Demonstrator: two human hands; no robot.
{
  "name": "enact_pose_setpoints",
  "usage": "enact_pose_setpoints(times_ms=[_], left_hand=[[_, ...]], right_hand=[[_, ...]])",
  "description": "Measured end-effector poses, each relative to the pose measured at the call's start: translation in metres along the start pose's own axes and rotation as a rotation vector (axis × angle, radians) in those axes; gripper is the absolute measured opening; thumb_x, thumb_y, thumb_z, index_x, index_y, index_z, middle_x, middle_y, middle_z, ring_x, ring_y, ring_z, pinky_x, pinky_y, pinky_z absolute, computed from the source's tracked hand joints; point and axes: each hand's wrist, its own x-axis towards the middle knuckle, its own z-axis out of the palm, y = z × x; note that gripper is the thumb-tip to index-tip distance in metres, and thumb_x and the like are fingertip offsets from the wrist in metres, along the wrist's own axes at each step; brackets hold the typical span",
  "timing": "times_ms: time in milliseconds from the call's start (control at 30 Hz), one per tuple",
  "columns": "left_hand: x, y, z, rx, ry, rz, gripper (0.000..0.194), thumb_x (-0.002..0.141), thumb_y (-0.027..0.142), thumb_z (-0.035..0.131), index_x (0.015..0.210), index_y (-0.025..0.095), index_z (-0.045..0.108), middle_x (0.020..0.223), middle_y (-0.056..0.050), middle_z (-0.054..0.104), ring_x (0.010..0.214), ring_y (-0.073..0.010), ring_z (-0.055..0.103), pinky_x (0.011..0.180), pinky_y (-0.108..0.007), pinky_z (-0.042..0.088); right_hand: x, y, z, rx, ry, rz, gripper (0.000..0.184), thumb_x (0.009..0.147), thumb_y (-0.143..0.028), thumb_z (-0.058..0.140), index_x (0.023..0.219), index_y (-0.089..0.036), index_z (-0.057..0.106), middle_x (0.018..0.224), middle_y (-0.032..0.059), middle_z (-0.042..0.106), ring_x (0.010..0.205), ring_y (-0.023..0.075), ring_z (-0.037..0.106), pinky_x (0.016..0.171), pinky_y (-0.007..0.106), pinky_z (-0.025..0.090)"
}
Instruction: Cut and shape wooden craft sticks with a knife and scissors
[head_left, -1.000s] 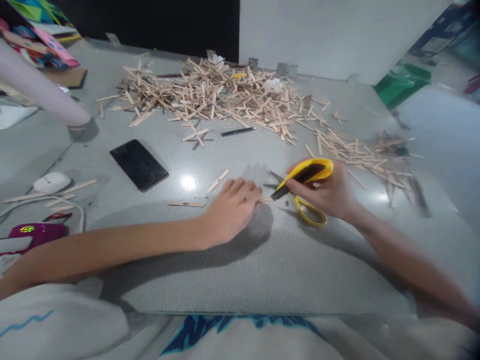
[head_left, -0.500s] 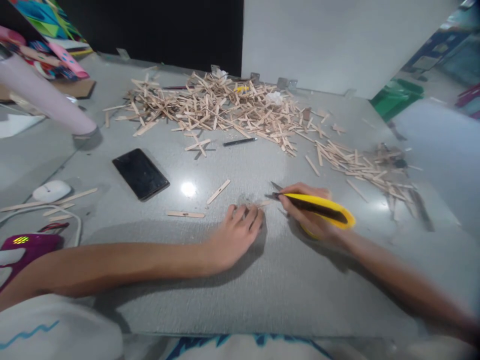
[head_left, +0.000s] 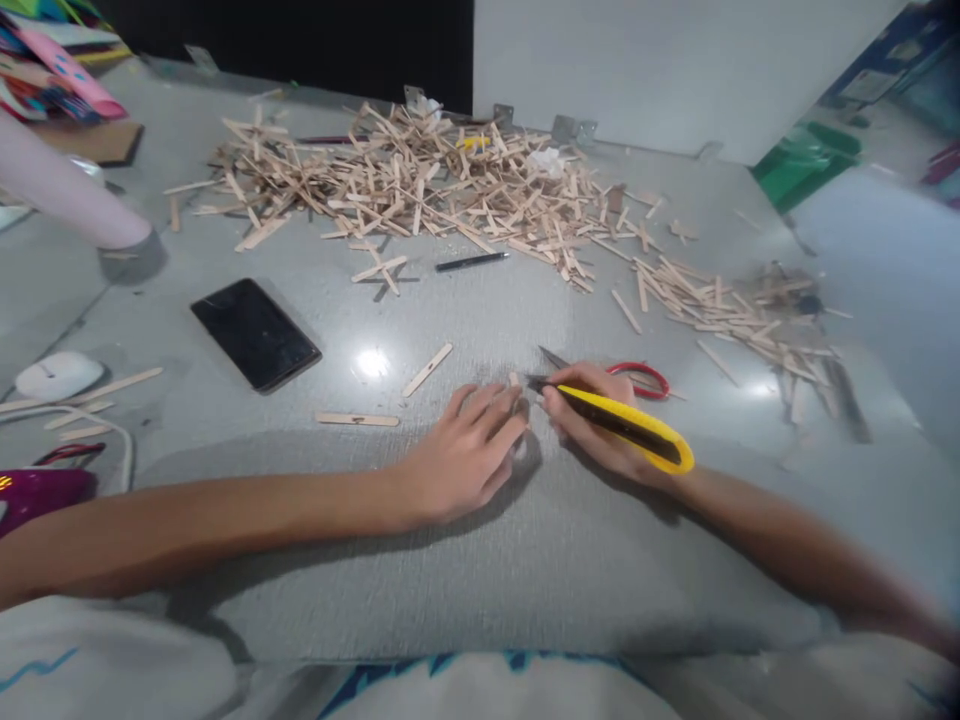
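Head view: right hand (head_left: 600, 447) grips cutter (head_left: 630, 428), now flatter, perhaps between cuts. Left hand (head_left: 465, 450) curls by stick (head_left: 514, 380); hold unclear.

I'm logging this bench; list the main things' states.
Yellow-and-black tool: held in the right hand
Two blades: tips apart
Red loop: partly behind that hand
Left hand: fingers bent
Phone: flat, screen dark
Pen: lying flat
Mouse: right side up
Stick pile: loose, jumbled

The right hand (head_left: 606, 453) hides the middle of the scissors (head_left: 630, 428).
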Motion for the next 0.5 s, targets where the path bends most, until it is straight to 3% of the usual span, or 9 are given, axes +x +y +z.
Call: enact_pose_setpoints(times_ms=[67, 167, 500], left_hand=[[-0.0007, -0.0022, 0.0032, -0.009, -0.061, -0.007, 0.040, 0.107, 0.023, 0.053, 0.142, 0.009, 0.066, 0.163, -0.028, 0.056, 0.152, -0.0471, 0.053, 0.123, -0.072, 0.042], [-0.0015, -0.0040, 0.0080, -0.010, -0.095, 0.001, 0.045, 0.108, 0.025, 0.053, 0.148, 0.009, 0.064, 0.163, -0.028, 0.056, 0.152, -0.0470, 0.052, 0.128, -0.076, 0.034], [0.0008, -0.0032, 0.0087, 0.009, -0.088, 0.007, 0.054, 0.111, 0.029, 0.050, 0.161, 0.009, 0.054, 0.156, -0.029, 0.059, 0.154, -0.0480, 0.051, 0.129, -0.074, 0.036]], right_hand=[[-0.0008, -0.0013, 0.0000, 0.025, -0.033, 0.053, 0.017, 0.105, -0.042, 0.071, 0.106, -0.024, 0.072, 0.068, -0.0014, 0.072, 0.053, 0.0167, 0.066, 0.054, 0.031, 0.050], [-0.0012, -0.0004, 0.0005, -0.006, -0.046, 0.060, 0.017, 0.105, -0.040, 0.070, 0.100, -0.024, 0.073, 0.066, -0.0004, 0.072, 0.053, 0.0179, 0.067, 0.052, 0.032, 0.049], [0.0009, 0.0061, -0.0003, 0.004, -0.121, -0.012, 0.012, 0.102, -0.034, 0.071, 0.099, -0.023, 0.073, 0.061, -0.0018, 0.069, 0.050, 0.0171, 0.064, 0.049, 0.031, 0.047]])
